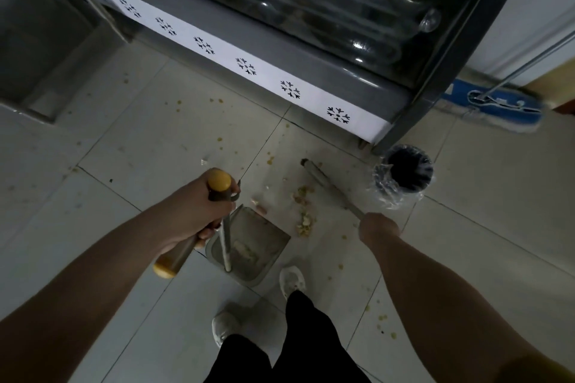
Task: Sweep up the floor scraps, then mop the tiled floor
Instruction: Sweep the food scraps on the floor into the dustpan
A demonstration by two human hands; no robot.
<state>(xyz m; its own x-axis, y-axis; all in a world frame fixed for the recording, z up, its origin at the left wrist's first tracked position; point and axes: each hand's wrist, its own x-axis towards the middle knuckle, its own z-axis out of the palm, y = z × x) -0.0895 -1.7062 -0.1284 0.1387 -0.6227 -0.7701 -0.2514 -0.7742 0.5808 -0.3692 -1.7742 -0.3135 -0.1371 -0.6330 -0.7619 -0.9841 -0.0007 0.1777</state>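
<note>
White snowflake-printed strip [267, 78] beyond grey dustpan [264, 239]

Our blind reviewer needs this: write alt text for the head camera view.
Left hand grips a dustpan handle, right hand a broom, beside food scraps on floor tiles. A lined bin and blue mop stand nearby.

Dustpan [267, 235]: open tiled floor [93, 211] to its left. Beyond it, fridge base [236, 40] blocks passage. Beyond-right, lined bin [404, 174] stands near the fridge corner.
</note>
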